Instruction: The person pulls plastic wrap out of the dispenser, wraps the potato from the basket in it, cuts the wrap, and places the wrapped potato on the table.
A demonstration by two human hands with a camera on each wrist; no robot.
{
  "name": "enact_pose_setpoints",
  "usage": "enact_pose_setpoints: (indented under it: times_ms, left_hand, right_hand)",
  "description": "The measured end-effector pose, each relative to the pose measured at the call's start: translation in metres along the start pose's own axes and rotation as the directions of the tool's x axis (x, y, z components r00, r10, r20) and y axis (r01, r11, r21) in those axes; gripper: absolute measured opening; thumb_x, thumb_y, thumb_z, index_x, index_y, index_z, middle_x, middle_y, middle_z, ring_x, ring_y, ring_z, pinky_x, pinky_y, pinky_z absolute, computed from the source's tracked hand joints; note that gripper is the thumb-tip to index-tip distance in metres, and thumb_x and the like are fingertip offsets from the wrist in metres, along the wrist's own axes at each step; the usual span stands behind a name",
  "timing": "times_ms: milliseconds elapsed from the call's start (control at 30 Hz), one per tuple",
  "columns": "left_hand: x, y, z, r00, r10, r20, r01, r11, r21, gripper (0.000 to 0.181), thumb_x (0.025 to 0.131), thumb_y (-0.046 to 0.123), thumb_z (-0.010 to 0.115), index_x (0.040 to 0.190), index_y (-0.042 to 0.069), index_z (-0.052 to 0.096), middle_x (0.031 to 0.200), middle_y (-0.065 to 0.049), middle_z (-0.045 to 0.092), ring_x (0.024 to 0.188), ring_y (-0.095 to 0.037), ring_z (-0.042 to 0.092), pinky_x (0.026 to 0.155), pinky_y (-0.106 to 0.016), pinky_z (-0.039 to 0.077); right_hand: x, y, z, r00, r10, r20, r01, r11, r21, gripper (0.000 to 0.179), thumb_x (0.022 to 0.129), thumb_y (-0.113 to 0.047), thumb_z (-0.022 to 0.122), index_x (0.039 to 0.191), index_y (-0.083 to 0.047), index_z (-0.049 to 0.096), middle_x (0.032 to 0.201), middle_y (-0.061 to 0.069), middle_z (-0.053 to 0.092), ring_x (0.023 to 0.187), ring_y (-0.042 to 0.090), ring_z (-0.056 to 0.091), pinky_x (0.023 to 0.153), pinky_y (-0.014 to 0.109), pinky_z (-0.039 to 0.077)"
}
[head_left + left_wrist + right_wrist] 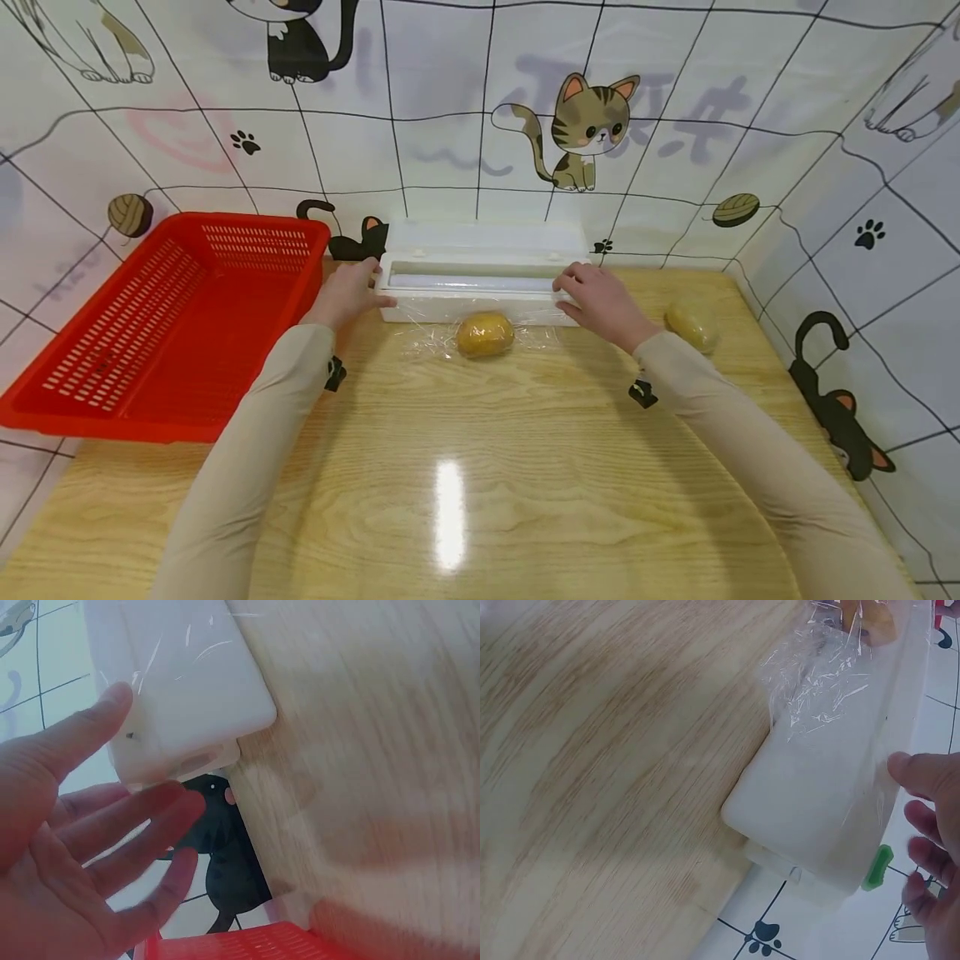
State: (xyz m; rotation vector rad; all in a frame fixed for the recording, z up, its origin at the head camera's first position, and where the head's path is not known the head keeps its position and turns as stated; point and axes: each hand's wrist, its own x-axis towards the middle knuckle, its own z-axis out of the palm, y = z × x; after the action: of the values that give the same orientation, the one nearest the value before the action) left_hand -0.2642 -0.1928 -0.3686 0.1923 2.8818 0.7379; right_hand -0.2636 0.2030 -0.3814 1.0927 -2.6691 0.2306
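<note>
A long white cling film dispenser sits against the wall with its lid raised, showing a roll of film. My left hand is at the dispenser's left end, its thumb by the front and its fingers loosely extended around the corner. At the right end, the thumb of my right hand meets the front upper edge. Its other fingers are bent loosely over the opening. In front, a yellow oval thing, like a mango or potato, lies under clear film drawn from the dispenser.
A red slotted plastic basket stands at the left of the wooden table. Another yellow oval item lies at the right behind my forearm. A green piece shows at the dispenser's right end. Cat-print walls border the table.
</note>
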Motion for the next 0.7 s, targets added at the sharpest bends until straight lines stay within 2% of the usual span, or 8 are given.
enact_pose_setpoints:
  times_ms: [67,167,267,367,467,567,667,700]
  left_hand:
    - [-0.003,0.001,0.002,1.000,-0.009,-0.021,0.009,1.000,0.003,0.056,0.085,0.023,0.076,0.127,-0.002,0.048,0.114,-0.025,0.060,0.097,-0.036,0.055,0.085,-0.046,0.047]
    - [-0.006,0.005,0.006,0.997,-0.003,-0.076,0.003,1.000,0.003,0.059,0.084,0.025,0.076,0.130,0.000,0.047,0.113,-0.023,0.056,0.096,-0.036,0.052,0.083,-0.046,0.046]
    - [-0.009,0.008,0.011,0.993,0.021,-0.119,-0.027,0.999,-0.048,0.053,0.084,0.022,0.076,0.126,0.000,0.051,0.112,-0.022,0.049,0.096,-0.037,0.048,0.083,-0.046,0.044]
    - [-0.011,0.010,0.015,0.991,0.047,-0.127,-0.062,0.991,-0.116,0.041,0.086,0.016,0.074,0.117,0.001,0.054,0.113,-0.022,0.045,0.099,-0.036,0.045,0.083,-0.045,0.043]
    - [-0.012,0.008,0.020,0.986,0.110,-0.129,-0.129,0.981,-0.148,0.027,0.088,0.010,0.071,0.108,0.000,0.057,0.110,-0.020,0.047,0.095,-0.035,0.045,0.080,-0.043,0.043]
    - [-0.013,0.006,0.023,0.970,0.204,-0.133,-0.222,0.965,-0.141,0.015,0.089,0.003,0.068,0.102,-0.001,0.060,0.101,-0.018,0.052,0.087,-0.033,0.047,0.074,-0.040,0.042]
    - [-0.013,0.006,0.024,0.952,0.279,-0.128,-0.297,0.944,-0.146,0.010,0.089,-0.004,0.064,0.099,-0.002,0.064,0.096,-0.017,0.057,0.083,-0.031,0.050,0.074,-0.039,0.044]
    - [-0.014,0.006,0.024,0.949,0.290,-0.120,-0.307,0.938,-0.161,0.009,0.089,-0.006,0.063,0.098,-0.002,0.065,0.096,-0.017,0.058,0.084,-0.031,0.051,0.076,-0.039,0.045]
  right_hand:
    - [-0.001,-0.002,0.000,1.000,0.011,-0.009,-0.011,1.000,0.003,0.017,0.089,-0.012,0.071,0.102,-0.005,0.063,0.101,0.012,0.056,0.082,0.027,0.054,0.070,0.041,0.046]
    - [-0.004,-0.005,-0.001,0.999,0.028,-0.022,-0.028,1.000,0.013,0.011,0.090,-0.010,0.069,0.098,-0.007,0.063,0.101,0.010,0.055,0.071,0.023,0.055,0.055,0.036,0.045]
    - [-0.006,-0.010,-0.002,0.999,0.045,-0.011,-0.045,0.999,0.023,0.007,0.090,-0.009,0.068,0.095,-0.009,0.063,0.102,0.008,0.054,0.059,0.018,0.054,0.045,0.032,0.040]
    - [-0.008,-0.015,-0.004,0.997,0.079,0.020,-0.080,0.995,0.062,0.005,0.091,-0.007,0.066,0.093,-0.009,0.062,0.100,0.007,0.054,0.058,0.017,0.053,0.045,0.031,0.040]
    - [-0.008,-0.018,-0.005,0.990,0.125,0.066,-0.134,0.978,0.160,0.005,0.092,-0.002,0.063,0.095,-0.005,0.061,0.096,0.009,0.058,0.065,0.019,0.056,0.055,0.033,0.046]
    - [-0.007,-0.020,-0.006,0.972,0.183,0.146,-0.222,0.918,0.329,0.006,0.093,0.003,0.057,0.099,0.001,0.059,0.092,0.015,0.063,0.065,0.019,0.060,0.057,0.034,0.050]
    - [-0.006,-0.022,-0.005,0.949,0.227,0.221,-0.308,0.825,0.474,0.011,0.096,0.004,0.053,0.105,0.005,0.058,0.094,0.020,0.064,0.058,0.017,0.061,0.054,0.033,0.052]
    - [-0.006,-0.022,-0.005,0.942,0.235,0.238,-0.327,0.798,0.506,0.012,0.096,0.003,0.053,0.107,0.005,0.058,0.096,0.021,0.064,0.058,0.017,0.061,0.055,0.033,0.053]
